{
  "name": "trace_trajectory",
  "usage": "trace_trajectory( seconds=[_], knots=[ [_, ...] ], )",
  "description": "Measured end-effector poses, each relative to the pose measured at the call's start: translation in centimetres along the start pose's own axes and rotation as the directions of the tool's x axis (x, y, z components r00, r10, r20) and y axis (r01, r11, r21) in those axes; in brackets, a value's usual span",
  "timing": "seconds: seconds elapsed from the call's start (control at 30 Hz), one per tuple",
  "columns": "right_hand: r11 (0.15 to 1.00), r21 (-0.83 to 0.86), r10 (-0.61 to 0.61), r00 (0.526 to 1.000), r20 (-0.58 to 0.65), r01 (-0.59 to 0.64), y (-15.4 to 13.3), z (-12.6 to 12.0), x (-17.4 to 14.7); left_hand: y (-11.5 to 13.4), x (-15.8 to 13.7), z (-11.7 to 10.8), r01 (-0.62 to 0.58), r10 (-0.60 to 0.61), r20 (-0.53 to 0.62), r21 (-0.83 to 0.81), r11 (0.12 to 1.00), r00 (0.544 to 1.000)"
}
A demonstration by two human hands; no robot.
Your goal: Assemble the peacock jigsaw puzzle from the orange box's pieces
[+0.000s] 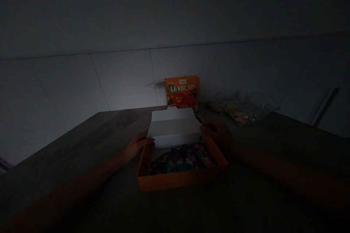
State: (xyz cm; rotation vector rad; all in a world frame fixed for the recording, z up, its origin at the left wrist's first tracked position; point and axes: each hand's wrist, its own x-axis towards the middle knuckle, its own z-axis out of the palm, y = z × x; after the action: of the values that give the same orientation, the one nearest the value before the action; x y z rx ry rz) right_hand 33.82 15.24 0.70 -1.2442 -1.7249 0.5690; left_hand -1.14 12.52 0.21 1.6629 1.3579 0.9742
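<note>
An orange cardboard box [164, 182] lies open on the table in front of me. Its lid [175, 129], white inside, is raised at the back with a flap folded at its top. Dark, many-coloured flat pieces [180, 160] fill the tray, too dim to make out singly. My left hand [138, 143] grips the box's back left corner by the lid's hinge, thumb on the inside. At the back right corner, my right hand [216, 133] is closed on the lid's edge; shadow hides part of its fingers.
A second orange box [182, 93] marked "LEVEL UP!" stands upright by the wall, a flap open on its left. To its right lie clear plastic bags [243, 111] with small contents. The grey table [115, 127] meets a pale panelled wall [125, 80]. Lighting is very dim.
</note>
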Motion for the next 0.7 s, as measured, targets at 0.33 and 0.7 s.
trace_trajectory(
  seconds=[0.33,0.7],
  knots=[
    [0.784,0.000,-0.455,0.576,0.679,0.620,-10.2,0.3,-2.8,1.6,-1.5,2.0,-0.035,0.034,0.062,0.015,0.999,0.997],
    [0.818,-0.163,-0.166,0.498,0.851,0.551,-11.4,1.7,-3.7,1.3,-1.1,1.9,-0.015,0.013,0.018,0.096,0.995,1.000]
  ],
)
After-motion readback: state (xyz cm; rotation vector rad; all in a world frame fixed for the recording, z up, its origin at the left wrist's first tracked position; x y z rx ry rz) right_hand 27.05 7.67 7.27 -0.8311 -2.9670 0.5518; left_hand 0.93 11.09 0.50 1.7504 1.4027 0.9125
